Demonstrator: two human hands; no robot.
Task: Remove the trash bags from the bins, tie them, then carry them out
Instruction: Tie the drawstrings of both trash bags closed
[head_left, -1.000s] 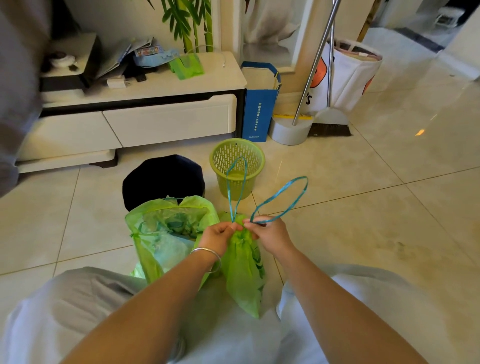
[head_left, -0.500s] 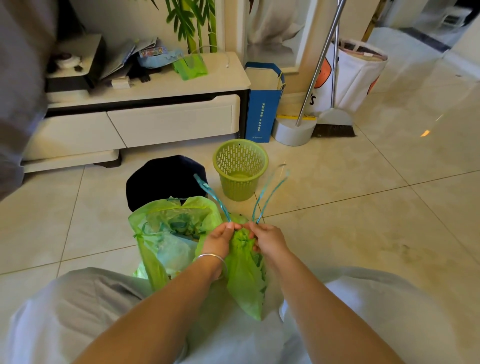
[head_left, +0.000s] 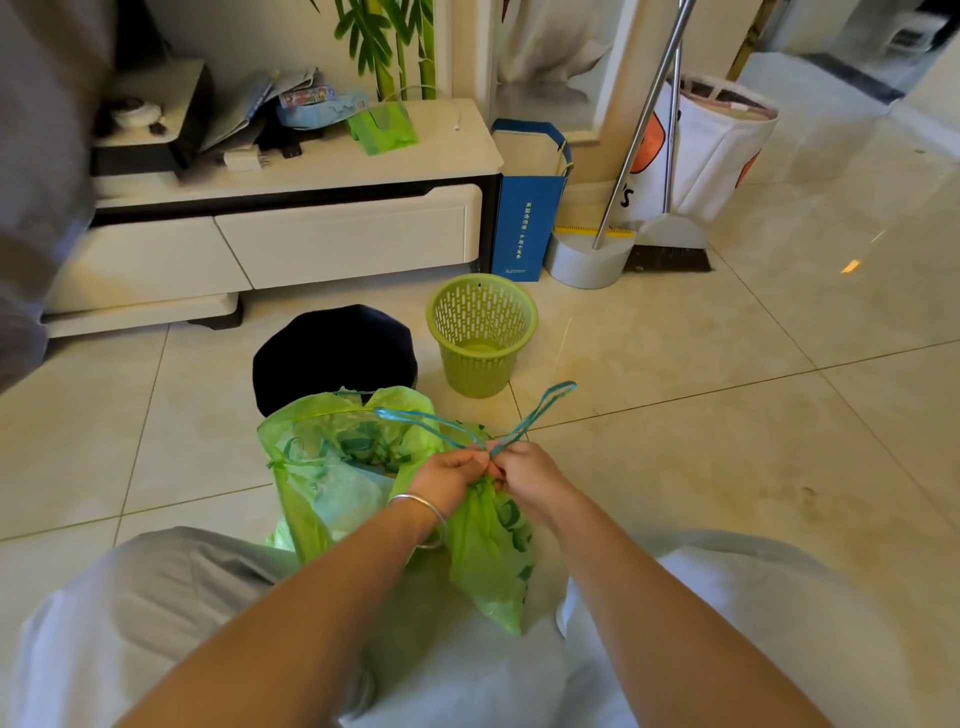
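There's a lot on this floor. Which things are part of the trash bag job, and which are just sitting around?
Part of the job: left hand, right hand, small green bag, its blue drawstrings, open green bag, green basket, dark bin.

Just lying about: broom, blue paper bag, cabinet.

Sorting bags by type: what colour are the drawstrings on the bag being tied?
Blue-teal drawstrings on the light green bag, clearest in the head view.

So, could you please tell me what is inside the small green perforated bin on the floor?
The green bin holds no bag or trash that can be seen: its slotted inner wall and part of its bare floor show. The near rim hides the closest strip of the floor.
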